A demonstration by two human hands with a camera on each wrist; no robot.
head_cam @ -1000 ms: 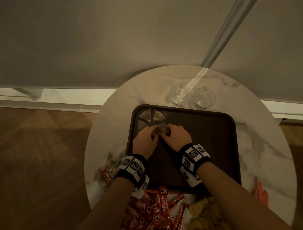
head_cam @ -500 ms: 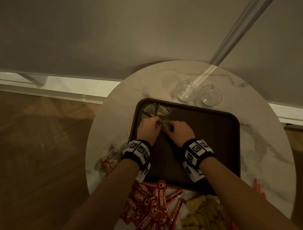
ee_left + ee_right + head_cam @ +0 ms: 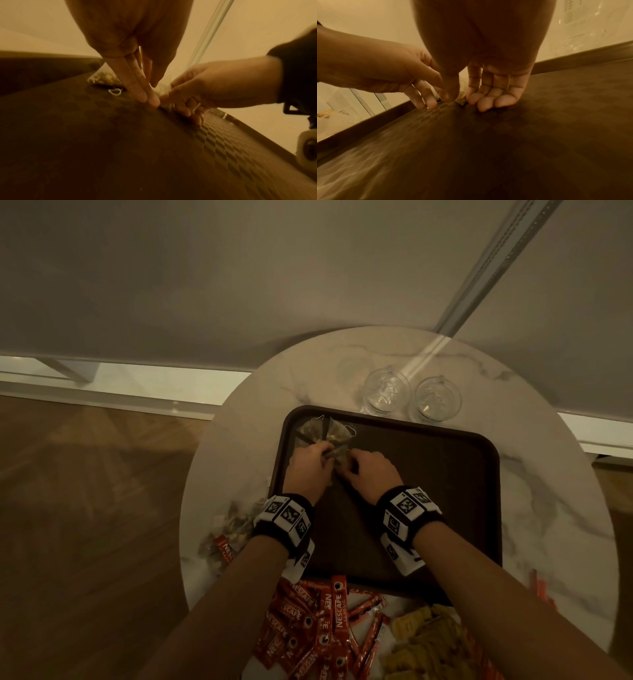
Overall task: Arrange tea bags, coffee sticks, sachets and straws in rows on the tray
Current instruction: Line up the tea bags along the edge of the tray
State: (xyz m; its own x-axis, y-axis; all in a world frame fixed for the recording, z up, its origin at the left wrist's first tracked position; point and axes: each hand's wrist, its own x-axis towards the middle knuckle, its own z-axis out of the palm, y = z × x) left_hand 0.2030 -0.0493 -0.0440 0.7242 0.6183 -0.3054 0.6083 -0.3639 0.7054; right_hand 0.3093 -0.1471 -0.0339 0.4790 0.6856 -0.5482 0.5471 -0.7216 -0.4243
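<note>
A dark brown tray (image 3: 428, 491) lies on a round marble table (image 3: 548, 508). Clear pyramid tea bags (image 3: 318, 429) lie in its far left corner, one of them with its white string loop showing in the left wrist view (image 3: 102, 78). Just in front of them both hands meet on one more tea bag (image 3: 337, 455) low over the tray floor. My right hand (image 3: 354, 463) pinches this tea bag (image 3: 163, 88) between thumb and curled fingers. My left hand (image 3: 317, 455) touches its left edge with straight fingers (image 3: 145, 94) pointing down at the tray.
Red coffee sticks (image 3: 318, 621) and yellow sachets (image 3: 424, 642) are heaped at the table's near edge. Loose tea bags (image 3: 236, 522) lie left of the tray, orange straws (image 3: 537, 587) to its right. Two glasses (image 3: 387, 388) stand behind it, by the wall.
Both hands have edged slightly farther toward the tea bags in the tray's far left corner, staying on the same tea bag. The head camera has shifted a little.
</note>
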